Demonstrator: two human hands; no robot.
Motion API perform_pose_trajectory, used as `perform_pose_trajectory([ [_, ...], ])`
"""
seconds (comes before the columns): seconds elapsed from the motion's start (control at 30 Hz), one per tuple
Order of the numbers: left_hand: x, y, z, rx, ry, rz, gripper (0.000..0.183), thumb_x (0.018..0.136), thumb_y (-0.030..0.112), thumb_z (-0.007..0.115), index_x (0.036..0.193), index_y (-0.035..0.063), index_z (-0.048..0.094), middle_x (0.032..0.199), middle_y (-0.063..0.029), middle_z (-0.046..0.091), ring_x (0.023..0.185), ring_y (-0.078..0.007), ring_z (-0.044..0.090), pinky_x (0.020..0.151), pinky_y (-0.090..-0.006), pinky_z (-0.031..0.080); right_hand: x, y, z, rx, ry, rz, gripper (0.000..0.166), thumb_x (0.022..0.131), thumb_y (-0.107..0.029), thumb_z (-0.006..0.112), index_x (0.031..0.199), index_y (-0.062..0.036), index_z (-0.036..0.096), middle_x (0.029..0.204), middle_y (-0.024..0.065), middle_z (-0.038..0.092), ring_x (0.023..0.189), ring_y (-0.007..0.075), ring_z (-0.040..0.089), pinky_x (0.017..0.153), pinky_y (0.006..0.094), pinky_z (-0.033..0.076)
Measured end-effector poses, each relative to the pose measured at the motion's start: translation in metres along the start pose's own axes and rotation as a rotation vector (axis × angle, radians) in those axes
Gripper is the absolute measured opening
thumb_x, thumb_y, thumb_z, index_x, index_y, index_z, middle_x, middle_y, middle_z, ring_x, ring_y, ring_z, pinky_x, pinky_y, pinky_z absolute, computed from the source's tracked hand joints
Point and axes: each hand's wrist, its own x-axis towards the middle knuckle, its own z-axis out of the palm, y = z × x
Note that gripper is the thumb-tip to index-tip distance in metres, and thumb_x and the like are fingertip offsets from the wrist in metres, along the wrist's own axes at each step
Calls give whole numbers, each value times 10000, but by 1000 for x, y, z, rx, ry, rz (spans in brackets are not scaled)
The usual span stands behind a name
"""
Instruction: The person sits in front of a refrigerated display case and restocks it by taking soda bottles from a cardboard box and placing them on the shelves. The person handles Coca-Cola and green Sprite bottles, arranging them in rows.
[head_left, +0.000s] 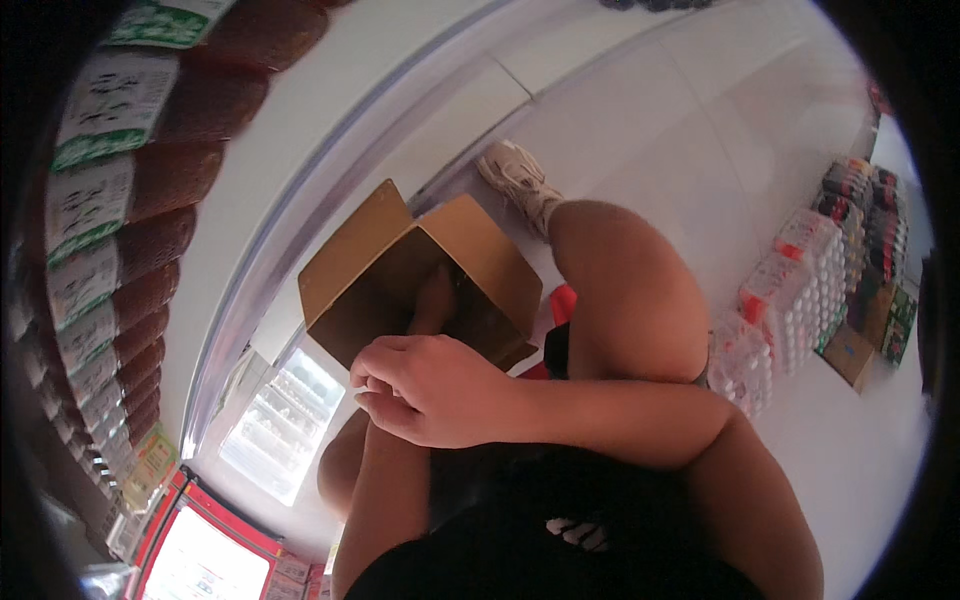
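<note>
An open cardboard box (480, 247) stands before me with its flaps spread. My left hand (436, 289) reaches down inside it, dim in the shadow, so its fingers and anything in them cannot be made out. Across my left forearm lies my right hand (431, 394), its fingers loosely curled and no object seen in them. My bent knee (634, 292) is to the right of the box.
Packaged goods with green-and-white labels (90, 199) line the shelf at left. Shrink-wrapped bottle packs (795, 285) and a small carton (847, 356) stand on the floor at right. A red-framed display cooler (210, 551) glows at lower left. Something red (562, 304) sits beside the box.
</note>
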Motion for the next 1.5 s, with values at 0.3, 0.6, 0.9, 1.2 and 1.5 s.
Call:
perform_pose_trajectory([
  [0.3, -86, 6, -86, -136, 196, 364, 585, 780, 141, 722, 1293, 35, 462, 1273, -214, 538, 1138, -411, 565, 947, -492, 487, 1, -2, -8, 27, -42, 20, 184, 907, -199, 620, 970, -27, 624, 895, 153, 674, 831, 311, 678, 726, 393, 535],
  [0.6, -256, 79, -207, -197, 472, 254, 775, 666, 229, 862, 1320, 125, 460, 1303, -142, 508, 1127, -400, 566, 936, -460, 495, 14, 23, -17, 214, 55, -72, 166, 987, -169, 589, 1068, -31, 635, 909, 23, 659, 819, 99, 615, 746, 248, 504],
  [0.9, -338, 127, -214, -682, 906, 223, 735, 646, 235, 917, 1243, 45, 534, 1122, -103, 646, 1055, -206, 627, 928, -364, 498, -5, -1, -19, 115, -435, -43, 555, 918, -254, 695, 1367, -33, 454, 1226, 118, 591, 1096, 184, 590, 936, 347, 485],
  [1.2, -340, 150, -194, -675, 1161, 35, 694, 657, 329, 904, 1150, 7, 538, 1009, -135, 662, 937, -241, 664, 824, -368, 520, -29, -9, 0, -174, -536, -114, 868, 714, -322, 853, 1399, -40, 399, 1304, 174, 586, 1200, 323, 580, 998, 408, 464],
  [1.5, -314, 148, -173, -801, 1194, 137, 702, 734, 274, 852, 1243, 8, 448, 1056, -147, 619, 987, -249, 626, 874, -376, 491, -31, -2, -7, -372, -421, -99, 793, 680, -313, 799, 1348, -73, 446, 1176, 198, 648, 1089, 408, 616, 902, 460, 510],
])
